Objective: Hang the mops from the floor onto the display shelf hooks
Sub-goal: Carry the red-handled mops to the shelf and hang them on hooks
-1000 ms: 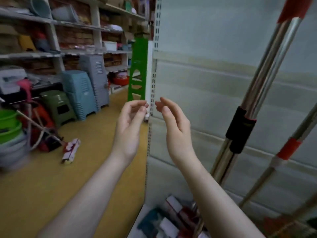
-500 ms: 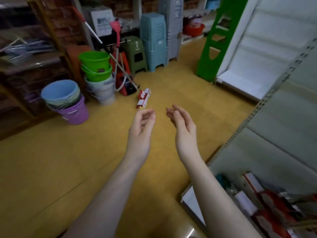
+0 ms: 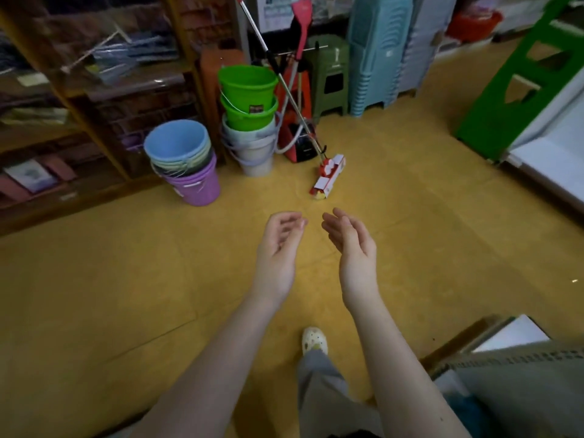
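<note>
A mop [image 3: 328, 175] stands with its red-and-white packaged head on the yellow floor; its metal handle [image 3: 278, 80] leans up and left toward the back shelves. My left hand [image 3: 279, 245] and my right hand [image 3: 350, 245] hover side by side in front of me, a short way before the mop head, both empty with fingers loosely curled and apart. A corner of the grey display shelf [image 3: 518, 374] shows at the lower right; its hooks and the hung mops are out of view.
Stacked buckets stand left of the mop: green and grey [image 3: 248, 112], blue and purple [image 3: 185, 165]. Behind are a red appliance [image 3: 297, 134], a green stool [image 3: 330, 77], blue stool stacks [image 3: 376, 52]. A green shelf end [image 3: 518, 80] stands right. My foot [image 3: 313, 339] is below.
My view has swung away from the display shelf with its hung mops, down to the floor and the leaning mop. Both hands stayed empty and dropped lower, toward the mop.
</note>
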